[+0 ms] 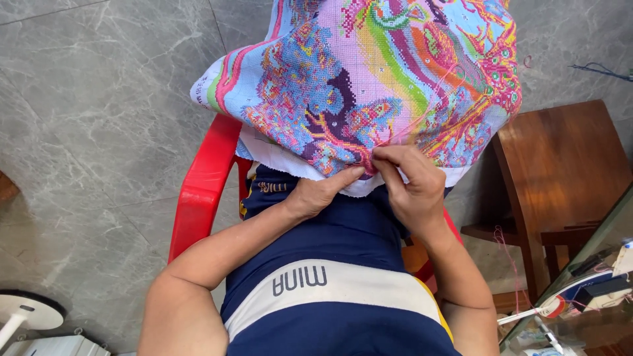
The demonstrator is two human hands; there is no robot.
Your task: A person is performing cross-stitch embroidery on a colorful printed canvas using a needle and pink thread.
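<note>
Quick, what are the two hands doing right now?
Left hand: closed on the edge of the embroidered cloth, thumb pressing it.
Right hand: fingers pinched shut on the cloth edge; a needle cannot be told.

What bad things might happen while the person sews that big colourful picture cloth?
1. The right hand pinches at the edge of the multicoloured cross-stitch cloth right beside the left hand; a fingertip might get pricked.
2. The loose pink thread lies across the stitching and could tangle.
3. The cloth drapes over the knees past the red plastic chair; it may slip to the grey tiled floor.
</note>
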